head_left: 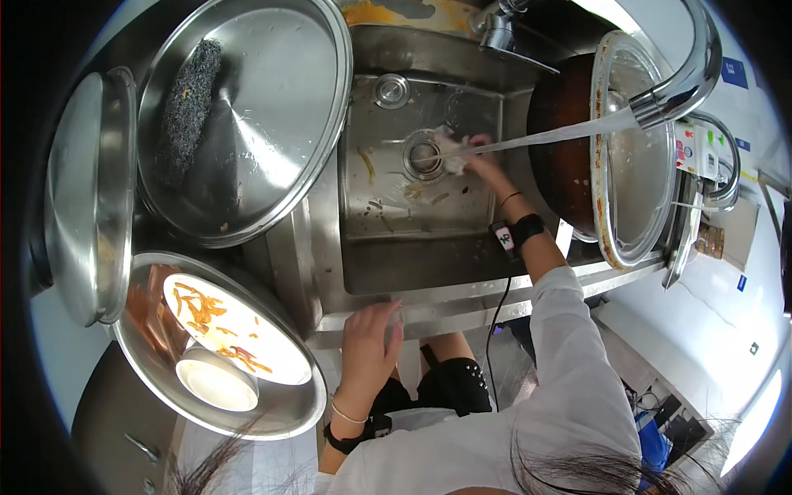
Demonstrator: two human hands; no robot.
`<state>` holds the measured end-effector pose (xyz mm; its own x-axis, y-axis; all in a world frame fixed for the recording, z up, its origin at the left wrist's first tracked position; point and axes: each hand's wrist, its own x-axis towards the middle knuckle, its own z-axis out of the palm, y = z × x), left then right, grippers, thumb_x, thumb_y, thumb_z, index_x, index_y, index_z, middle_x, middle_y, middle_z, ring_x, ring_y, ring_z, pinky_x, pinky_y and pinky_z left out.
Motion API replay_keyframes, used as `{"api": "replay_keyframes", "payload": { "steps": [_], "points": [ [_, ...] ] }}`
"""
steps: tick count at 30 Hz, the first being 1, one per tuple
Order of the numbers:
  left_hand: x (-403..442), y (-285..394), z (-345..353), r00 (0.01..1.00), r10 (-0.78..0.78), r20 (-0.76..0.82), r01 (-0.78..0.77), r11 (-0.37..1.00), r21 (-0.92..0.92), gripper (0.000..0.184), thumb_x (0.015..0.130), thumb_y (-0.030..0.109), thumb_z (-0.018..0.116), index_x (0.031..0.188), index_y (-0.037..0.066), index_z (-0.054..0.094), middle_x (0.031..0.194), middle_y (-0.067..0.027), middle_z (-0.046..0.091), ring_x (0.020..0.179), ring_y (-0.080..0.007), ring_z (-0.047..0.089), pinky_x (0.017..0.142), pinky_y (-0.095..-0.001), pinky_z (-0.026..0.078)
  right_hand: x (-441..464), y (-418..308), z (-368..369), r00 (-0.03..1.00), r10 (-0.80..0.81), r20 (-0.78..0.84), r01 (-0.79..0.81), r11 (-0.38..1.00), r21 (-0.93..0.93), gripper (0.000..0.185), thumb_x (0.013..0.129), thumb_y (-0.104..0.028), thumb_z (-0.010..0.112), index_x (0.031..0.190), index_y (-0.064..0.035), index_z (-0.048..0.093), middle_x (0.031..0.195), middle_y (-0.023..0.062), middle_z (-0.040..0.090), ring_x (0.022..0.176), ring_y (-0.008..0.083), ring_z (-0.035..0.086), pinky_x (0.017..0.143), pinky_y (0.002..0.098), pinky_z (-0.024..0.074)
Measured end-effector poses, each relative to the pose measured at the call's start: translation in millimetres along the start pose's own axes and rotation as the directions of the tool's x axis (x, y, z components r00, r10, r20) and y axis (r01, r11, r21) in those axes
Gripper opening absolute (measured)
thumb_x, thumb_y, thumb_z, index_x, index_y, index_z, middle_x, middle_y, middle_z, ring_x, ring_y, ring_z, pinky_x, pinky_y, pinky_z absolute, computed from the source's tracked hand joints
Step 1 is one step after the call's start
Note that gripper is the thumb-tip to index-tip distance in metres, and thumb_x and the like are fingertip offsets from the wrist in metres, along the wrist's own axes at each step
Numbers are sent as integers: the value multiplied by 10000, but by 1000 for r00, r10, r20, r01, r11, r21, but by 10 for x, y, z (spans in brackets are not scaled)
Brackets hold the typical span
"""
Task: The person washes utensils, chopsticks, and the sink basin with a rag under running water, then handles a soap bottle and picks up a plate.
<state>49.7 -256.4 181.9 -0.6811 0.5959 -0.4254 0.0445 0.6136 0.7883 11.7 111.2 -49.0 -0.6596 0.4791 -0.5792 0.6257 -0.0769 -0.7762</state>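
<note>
1. Steel is used for the boxy sink [396,262], where water [557,135] is being run in a narrow, glassy stream toward the round drain [424,158].
2. At the drain, a soft, crumpled white wad [450,150], perhaps cloth, is touched by the right hand [481,154]; whether it is gripped cannot be told.
3. The left hand [371,340] is held loosely open near the sink's front edge, with nothing seen in it.
4. Rinsing seems only partly done: limp brownish scraps [367,165] are left on the sink floor, left of the right hand.
5. Left of the left hand, a smooth white plate [285,355], strewn with orange strips [198,305], is judged unwashed.
</note>
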Motion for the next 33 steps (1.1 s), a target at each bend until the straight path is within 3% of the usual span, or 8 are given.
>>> {"api": "replay_keyframes", "payload": {
  "steps": [7,13,16,19,22,27,30,33],
  "points": [
    [-13,-20,-15,1000,13,-24,-13,1000,-13,299,818,112,570,1110,49,561,1040,-140,582,965,-332,523,877,-420,391,332,1183,-433,876,-482,10,20,16,-1000,463,734,-217,688,1091,-12,476,1117,222,514,932,326,579,735,423,491],
    [-9,-11,24,997,49,-62,-50,999,-10,296,819,111,573,1107,46,561,1036,-134,585,964,-329,525,874,-421,392,-444,662,436,691,657,301,-629,752,-198,335,787,-87,634,1091,-4,519,978,130,579,966,240,553,849,303,475],
    [-3,23,16,997,43,-65,-44,999,-11,286,824,111,570,1103,47,566,1032,-136,586,960,-329,528,868,-416,396,-509,607,431,782,-304,545,478,853,-211,314,827,-273,662,1003,-41,545,1009,56,574,835,194,583,834,324,462],
    [-28,20,-11,997,39,-72,-40,999,-12,270,834,111,560,1096,47,576,1022,-142,588,953,-329,531,857,-409,402,-404,386,347,868,-381,317,455,867,-203,281,839,-259,651,1014,-67,542,980,54,563,842,160,573,798,310,471],
    [-40,-12,-35,996,48,-72,-49,999,-5,272,835,119,560,1096,45,574,1023,-143,588,951,-329,531,854,-409,402,-475,279,59,891,394,227,-453,798,397,374,765,-229,728,1035,-54,539,967,55,556,865,173,580,793,308,482],
    [-84,-58,-11,997,37,-71,-38,999,-8,270,839,124,553,1098,49,572,1026,-133,590,949,-324,534,863,-406,397,-525,638,-278,983,169,75,-13,464,-886,534,644,-238,773,1076,-30,538,919,130,606,866,271,621,766,384,499],
    [-59,-25,-3,994,55,-91,-53,998,32,267,840,118,552,1097,52,572,1025,-126,591,939,-317,538,869,-402,390,-691,906,-225,955,-69,289,296,145,-944,556,648,-217,743,1123,-24,529,985,179,609,915,324,617,785,428,486],
    [-25,-33,38,994,49,-103,-46,999,28,263,839,117,555,1094,55,574,989,-112,597,925,-303,541,871,-395,387,-462,1046,276,780,478,405,261,341,-903,529,672,-200,729,1128,-9,540,1024,174,604,946,285,609,776,405,491]
  ]
}}
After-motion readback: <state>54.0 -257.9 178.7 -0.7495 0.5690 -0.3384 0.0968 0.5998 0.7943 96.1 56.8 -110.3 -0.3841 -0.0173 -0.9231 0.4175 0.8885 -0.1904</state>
